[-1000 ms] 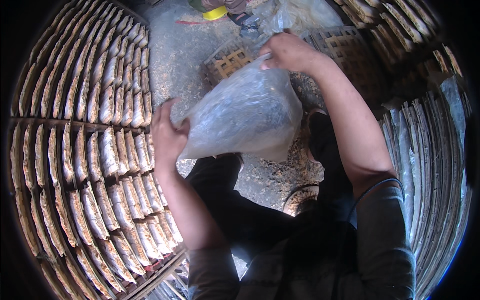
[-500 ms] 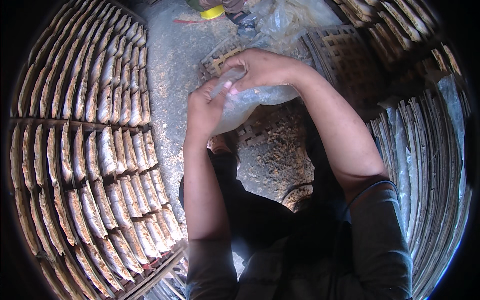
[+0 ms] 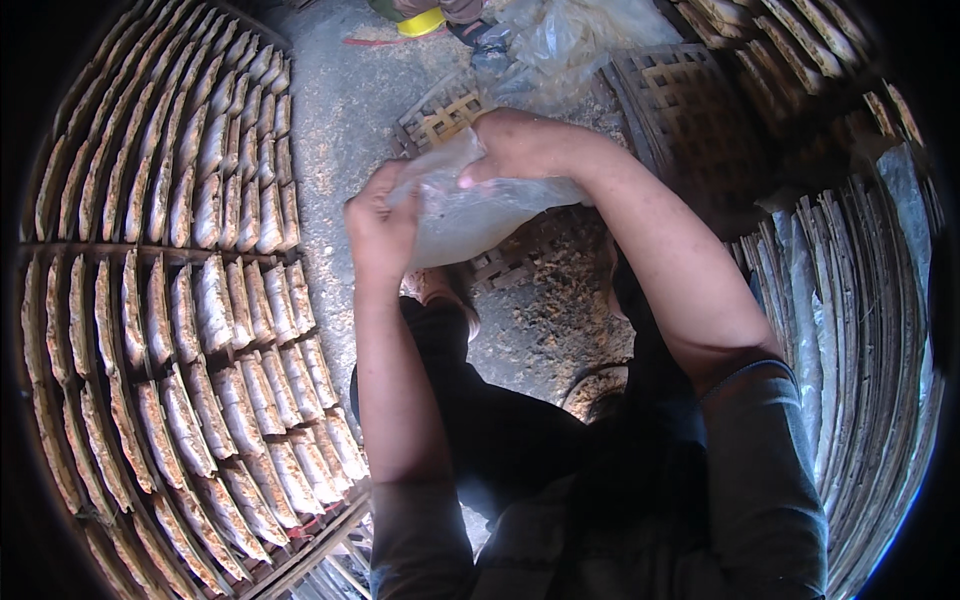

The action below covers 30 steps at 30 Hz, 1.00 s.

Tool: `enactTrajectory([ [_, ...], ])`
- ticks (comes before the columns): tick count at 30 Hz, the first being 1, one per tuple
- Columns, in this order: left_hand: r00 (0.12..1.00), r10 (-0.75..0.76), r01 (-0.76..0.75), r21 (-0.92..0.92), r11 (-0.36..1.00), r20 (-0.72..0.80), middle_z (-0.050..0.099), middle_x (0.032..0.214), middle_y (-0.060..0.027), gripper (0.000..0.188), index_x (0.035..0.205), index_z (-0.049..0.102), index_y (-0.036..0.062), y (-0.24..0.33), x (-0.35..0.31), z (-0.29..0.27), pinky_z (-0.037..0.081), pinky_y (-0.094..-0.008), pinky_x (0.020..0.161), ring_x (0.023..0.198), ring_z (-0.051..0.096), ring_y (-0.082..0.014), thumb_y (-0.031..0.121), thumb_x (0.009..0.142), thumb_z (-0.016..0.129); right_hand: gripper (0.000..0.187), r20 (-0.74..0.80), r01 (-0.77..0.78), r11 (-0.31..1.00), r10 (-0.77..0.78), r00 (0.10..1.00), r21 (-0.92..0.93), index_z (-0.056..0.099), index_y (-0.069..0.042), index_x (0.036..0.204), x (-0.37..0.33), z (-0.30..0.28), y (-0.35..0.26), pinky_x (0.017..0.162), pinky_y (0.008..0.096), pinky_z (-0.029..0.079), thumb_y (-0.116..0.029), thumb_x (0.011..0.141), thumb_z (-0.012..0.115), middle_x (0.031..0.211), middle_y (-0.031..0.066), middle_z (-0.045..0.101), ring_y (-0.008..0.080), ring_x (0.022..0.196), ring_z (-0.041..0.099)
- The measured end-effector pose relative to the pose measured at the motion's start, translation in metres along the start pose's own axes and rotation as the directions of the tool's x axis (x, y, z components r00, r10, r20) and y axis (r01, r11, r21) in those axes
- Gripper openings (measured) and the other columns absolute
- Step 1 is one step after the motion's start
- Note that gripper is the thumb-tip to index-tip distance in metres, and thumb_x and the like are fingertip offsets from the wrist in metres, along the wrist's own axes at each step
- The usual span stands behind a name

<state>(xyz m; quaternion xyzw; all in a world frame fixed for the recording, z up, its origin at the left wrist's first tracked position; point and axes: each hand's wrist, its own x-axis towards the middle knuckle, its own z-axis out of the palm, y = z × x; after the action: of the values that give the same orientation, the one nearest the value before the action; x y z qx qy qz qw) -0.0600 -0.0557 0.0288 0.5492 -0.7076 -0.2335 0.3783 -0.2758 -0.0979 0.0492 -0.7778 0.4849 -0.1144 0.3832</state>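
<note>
A clear, limp plastic sheet is stretched between my two hands, above the floor in front of my legs. My left hand pinches its left edge, thumb against fingers. On the other side my right hand has its fingers closed on the upper edge, with a fold of the plastic standing up between the hands. The sheet's lower part hangs loosely toward the crumb-covered floor. Just beyond it lies a woven bamboo lattice tray, partly hidden by the hands and the plastic.
Rows of pale, crusty slabs stand on a rack at my left. Edge-on sheets are packed at my right. Crumpled clear plastic lies at the far side, near another person's foot. Crumbs litter the floor between my legs.
My left hand has moved left and slightly down, away from my right hand. The gap between the hands has widened, and the plastic sheet is spread further between them.
</note>
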Motion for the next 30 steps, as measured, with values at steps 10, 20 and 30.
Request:
enactTrajectory([
  [10, 0.751, 0.344, -0.133, 0.382, 0.915, -0.563, 0.061, 0.125, -0.0199, 0.053, 0.137, 0.05, 0.0064, -0.019, 0.005, -0.027, 0.044, -0.0414, 0.102, 0.118, 0.059, -0.0322, 0.021, 0.09, 0.07, 0.021, -0.199, 0.031, 0.936, -0.107, 0.974, -0.35, 0.071, -0.006, 0.098, -0.007, -0.028, 0.039, 0.095, 0.0448, 0.047, -0.02, 0.083, 0.074, 0.097, 0.0142, 0.071, 0.0311, 0.098, 0.067],
  [20, 0.989, 0.143, -0.125, 0.258, 0.958, -0.049, 0.068, 0.08, -0.0146, 0.017, 0.096, 0.067, 0.0037, 0.007, 0.007, 0.004, 0.049, -0.0407, 0.085, 0.076, 0.068, -0.0269, 0.019, 0.089, 0.07, 0.021, -0.33, 0.349, 0.935, -0.309, 0.892, 0.068, 0.068, -0.006, 0.1, -0.001, 0.004, -0.014, 0.085, 0.0422, 0.049, -0.021, 0.086, 0.071, 0.096, 0.0101, 0.07, 0.0268, 0.094, 0.067],
  [30, 0.968, -0.024, 0.025, 0.001, 1.0, -0.248, 0.045, 0.058, -0.0041, 0.032, 0.077, 0.06, -0.0001, 0.008, 0.005, -0.016, 0.04, -0.0265, 0.055, 0.059, 0.038, -0.0095, 0.026, 0.092, 0.072, 0.032, -0.098, 0.22, 0.969, -0.231, 0.968, -0.113, 0.07, -0.004, 0.111, 0.015, -0.013, 0.036, 0.086, 0.0389, 0.05, -0.025, 0.088, 0.07, 0.097, 0.0154, 0.072, 0.0277, 0.093, 0.068],
])
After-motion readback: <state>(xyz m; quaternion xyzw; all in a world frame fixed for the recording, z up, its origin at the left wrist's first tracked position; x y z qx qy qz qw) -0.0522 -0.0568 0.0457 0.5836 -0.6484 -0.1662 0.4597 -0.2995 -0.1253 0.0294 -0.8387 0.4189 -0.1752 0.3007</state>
